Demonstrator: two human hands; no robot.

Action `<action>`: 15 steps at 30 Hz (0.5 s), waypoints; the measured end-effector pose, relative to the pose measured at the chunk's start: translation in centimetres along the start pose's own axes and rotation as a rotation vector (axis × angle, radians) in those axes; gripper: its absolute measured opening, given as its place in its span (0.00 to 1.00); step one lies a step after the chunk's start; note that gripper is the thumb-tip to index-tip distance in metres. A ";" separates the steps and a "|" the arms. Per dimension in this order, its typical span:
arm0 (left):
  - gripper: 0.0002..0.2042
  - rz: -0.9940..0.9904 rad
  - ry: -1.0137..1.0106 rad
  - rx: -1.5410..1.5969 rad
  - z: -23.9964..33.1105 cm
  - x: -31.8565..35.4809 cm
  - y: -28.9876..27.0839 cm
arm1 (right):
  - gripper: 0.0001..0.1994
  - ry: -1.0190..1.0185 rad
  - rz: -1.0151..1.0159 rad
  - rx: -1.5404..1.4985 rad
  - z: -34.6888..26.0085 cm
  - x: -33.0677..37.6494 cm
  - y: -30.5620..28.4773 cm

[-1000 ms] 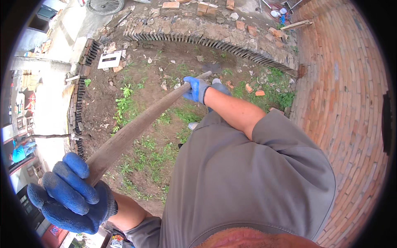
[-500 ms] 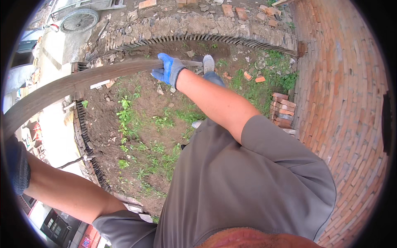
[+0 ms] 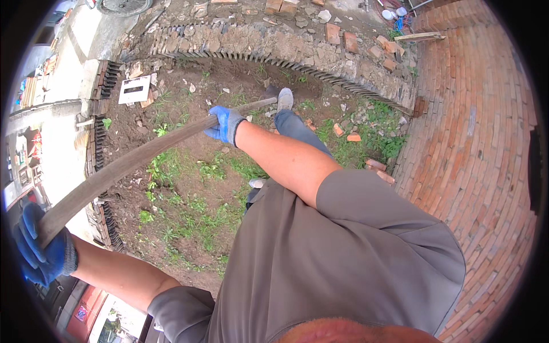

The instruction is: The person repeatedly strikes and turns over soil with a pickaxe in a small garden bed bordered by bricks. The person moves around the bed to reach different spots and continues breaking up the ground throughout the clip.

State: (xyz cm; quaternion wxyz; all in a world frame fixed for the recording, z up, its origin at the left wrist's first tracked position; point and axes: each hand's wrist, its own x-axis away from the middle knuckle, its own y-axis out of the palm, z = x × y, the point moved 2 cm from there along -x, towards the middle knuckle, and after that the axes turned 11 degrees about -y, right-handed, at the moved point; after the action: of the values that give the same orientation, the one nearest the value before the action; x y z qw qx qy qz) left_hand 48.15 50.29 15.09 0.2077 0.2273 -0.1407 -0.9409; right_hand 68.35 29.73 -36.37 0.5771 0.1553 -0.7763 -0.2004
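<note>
In the head view, both gloved hands are closed around a long wooden tool handle that slants across the body from the lower left toward the feet: the left hand grips the near end, out by the rim of the view, and the right hand wraps it further down, short of the far end. That far end lies just beside the forward shoe; a dark patch there may be the tool's head, but it is too unclear to tell. To work the handle well, I would keep the hands this far apart, let the right guide the low end and the left steer from the top, and keep the forward foot out of the line of the tool. The ground ahead is soil with green weeds, which could hide stones, so short, controlled strokes seem wise. A low tile-edged wall curves across the far side and limits reach there, while the tall brick wall leaves little swing room on the right. A broken brick lies near the forward leg, an awkward thing to step on. A white slotted panel lies on the soil at the far left, beyond the handle.
</note>
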 end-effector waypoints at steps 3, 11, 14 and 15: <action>0.13 0.311 0.070 -0.075 2.4 16.9 -0.2 | 0.13 0.076 -0.004 0.187 8.3 2.1 -2.3; 0.16 0.718 0.131 -0.058 2.9 45.4 6.4 | 0.17 0.265 0.362 0.600 21.3 6.0 -10.5; 0.15 0.649 0.078 -0.040 3.0 45.7 7.4 | 0.17 0.229 0.282 0.613 21.7 6.3 -11.5; 0.15 0.599 0.041 -0.034 2.9 44.6 7.4 | 0.17 0.215 0.281 0.583 21.3 6.4 -11.6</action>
State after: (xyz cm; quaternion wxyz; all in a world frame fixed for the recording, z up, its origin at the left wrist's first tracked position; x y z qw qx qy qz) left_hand 13.06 24.04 3.78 0.4825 0.1914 -0.1816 -0.8352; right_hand 46.19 19.45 -42.11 0.6088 0.2257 -0.7496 0.1290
